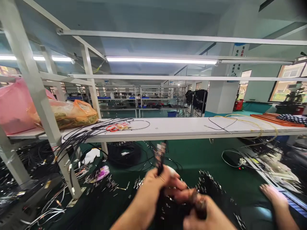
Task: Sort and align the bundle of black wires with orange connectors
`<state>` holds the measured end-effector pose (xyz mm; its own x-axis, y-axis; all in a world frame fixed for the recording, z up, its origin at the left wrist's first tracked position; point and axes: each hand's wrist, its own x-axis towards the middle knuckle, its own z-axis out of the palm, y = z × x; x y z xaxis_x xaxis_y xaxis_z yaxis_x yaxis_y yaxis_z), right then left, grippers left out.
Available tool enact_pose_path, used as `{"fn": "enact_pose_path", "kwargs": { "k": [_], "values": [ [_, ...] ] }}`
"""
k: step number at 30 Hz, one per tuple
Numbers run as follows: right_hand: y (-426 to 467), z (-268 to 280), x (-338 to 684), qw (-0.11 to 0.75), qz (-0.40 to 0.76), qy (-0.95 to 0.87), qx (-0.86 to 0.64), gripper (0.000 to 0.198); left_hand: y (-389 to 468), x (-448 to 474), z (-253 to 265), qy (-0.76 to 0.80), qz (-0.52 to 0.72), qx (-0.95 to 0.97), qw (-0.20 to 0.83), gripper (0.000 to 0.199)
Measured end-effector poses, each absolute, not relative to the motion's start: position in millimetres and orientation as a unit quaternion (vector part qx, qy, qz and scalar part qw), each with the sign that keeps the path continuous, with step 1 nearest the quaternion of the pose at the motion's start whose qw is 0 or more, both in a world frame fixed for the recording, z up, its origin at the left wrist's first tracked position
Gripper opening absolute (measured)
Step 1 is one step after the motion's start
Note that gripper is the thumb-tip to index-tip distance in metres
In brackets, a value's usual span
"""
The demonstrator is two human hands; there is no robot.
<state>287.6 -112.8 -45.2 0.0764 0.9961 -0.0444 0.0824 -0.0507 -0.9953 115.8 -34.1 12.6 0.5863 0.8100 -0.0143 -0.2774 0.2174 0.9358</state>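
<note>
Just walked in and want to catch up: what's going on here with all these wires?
A person is working a bundle of black cables with both bare hands. The left hand has its grip closed around the bundle, holding its connector end upright, while the right hand pinches it lower down. More black cables lie on the green floor. A bare foot shows at right, and a white workbench carries loose wires and bags.

A white sign (238, 60) hangs down the pillar (222, 92) at upper right, printed with blue Chinese characters; at the top 有品 and 有远 can be made out, lower down 市场. The rest is too small to read.
</note>
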Motion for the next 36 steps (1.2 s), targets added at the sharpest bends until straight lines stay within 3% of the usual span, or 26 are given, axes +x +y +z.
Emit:
{"fn": "enact_pose_path", "kwargs": {
  "k": [3,6,17,24,27,30,36],
  "values": [
    [-113,-27,321,0.58,0.496,-0.406,-0.503,0.051,-20,95,20,0.309,0.441,0.551,0.637,0.037],
    [-117,4,328,0.642,0.519,-0.376,-0.419,0.04,-19,92,12,0.38,0.369,0.58,0.619,0.041],
    [-108,74,280,0.611,0.449,-0.491,-0.43,0.044,-41,146,-1,0.203,0.277,0.714,0.61,0.028],
    [-105,102,299,0.515,0.185,-0.659,-0.516,0.04,-39,140,-4,0.237,0.361,0.664,0.61,0.044],
    [-105,98,298,0.475,0.198,-0.671,-0.534,0.04,-45,138,-2,0.258,0.345,0.642,0.634,0.059],
    [-107,92,296,0.455,0.216,-0.674,-0.54,0.039,-47,138,4,0.252,0.3,0.673,0.627,0.057],
    [-109,88,295,0.55,0.326,-0.624,-0.45,0.04,-37,129,14,0.177,0.223,0.602,0.746,0.052]
  ]
}}
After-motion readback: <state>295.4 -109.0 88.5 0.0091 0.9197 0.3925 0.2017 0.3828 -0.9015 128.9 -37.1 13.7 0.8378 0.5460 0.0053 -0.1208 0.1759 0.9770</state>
